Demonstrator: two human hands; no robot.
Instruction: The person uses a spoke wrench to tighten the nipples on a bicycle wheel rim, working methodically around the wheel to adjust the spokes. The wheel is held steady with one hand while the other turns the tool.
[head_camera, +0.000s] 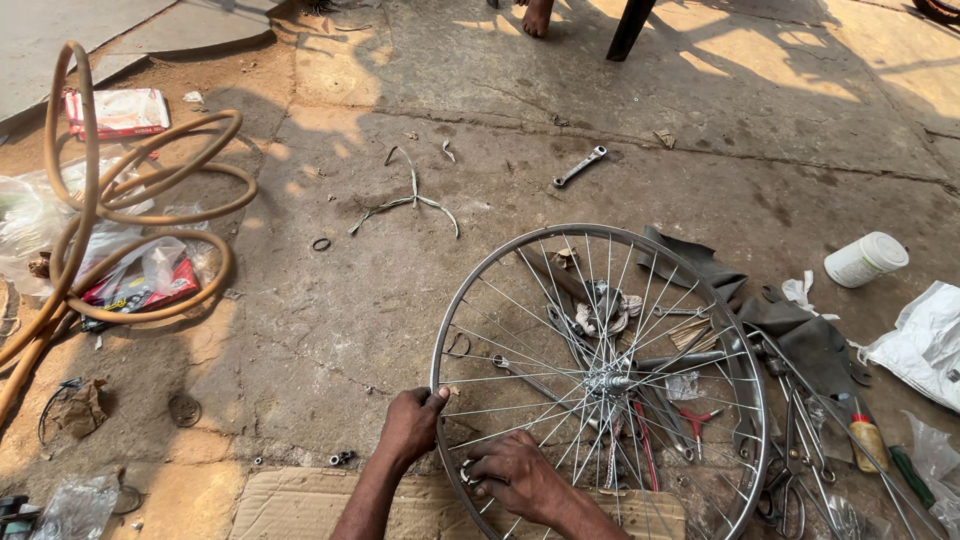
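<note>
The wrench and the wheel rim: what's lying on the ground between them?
Nothing in the head view: bare concrete separates the wrench from the wheel rim.

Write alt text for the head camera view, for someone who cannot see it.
Two bare hands work on a spoked bicycle wheel rim lying on dusty ground: the left hand grips the rim's edge, the right hand rests among the spokes. Around it lie scattered hand tools, a spanner, a coiled hose and a white jar.
</note>
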